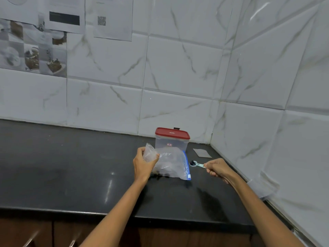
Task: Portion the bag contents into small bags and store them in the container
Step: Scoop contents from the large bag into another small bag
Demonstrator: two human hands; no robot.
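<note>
A large clear zip bag [171, 164] with a blue seal strip lies on the black counter [71, 166], dark contents showing at its bottom. My left hand [143, 164] grips the bag's left corner. Just behind the bag stands a clear container [171, 142] with a red lid on it. To the right, my right hand [216, 168] pinches the handle of a small pale-blue measuring spoon [196, 164], its bowl close to the bag's seal edge. A small flat clear bag [202, 152] lies right of the container.
Tiled walls meet in a corner right behind the container and run along the counter's right side. Papers are stuck to the wall at the upper left. The counter's front edge sits above wooden cabinet doors [44, 234].
</note>
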